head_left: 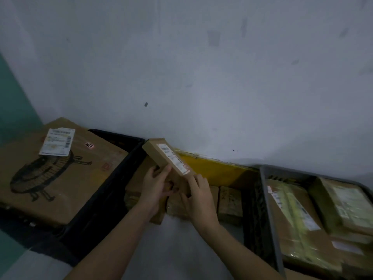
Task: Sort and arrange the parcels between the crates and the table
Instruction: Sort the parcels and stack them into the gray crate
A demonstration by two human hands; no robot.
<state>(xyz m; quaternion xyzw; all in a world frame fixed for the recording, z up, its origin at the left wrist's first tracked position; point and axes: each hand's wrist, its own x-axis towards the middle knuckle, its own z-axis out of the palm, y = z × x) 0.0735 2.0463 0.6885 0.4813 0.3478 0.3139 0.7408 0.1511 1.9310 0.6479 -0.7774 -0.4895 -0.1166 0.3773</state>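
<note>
Both my hands on one narrow cardboard parcel (167, 158), white label up, raised above the table, long axis pointing to 11 o'clock. Left hand (156, 188) grips its near end from the 9 o'clock side, fingers curled round the edge. Right hand (198, 196) holds the same end from 3 o'clock, fingers wrapped under. Small brown parcels (230, 203) lie below on the table. Black crate (113, 178) at 9 o'clock carries a large box (60, 174) with a fan drawing. Grey crate (268, 209) at 3 o'clock holds taped parcels (298, 223). Yellow board (222, 170) against the wall (201, 67) at 12.
</note>
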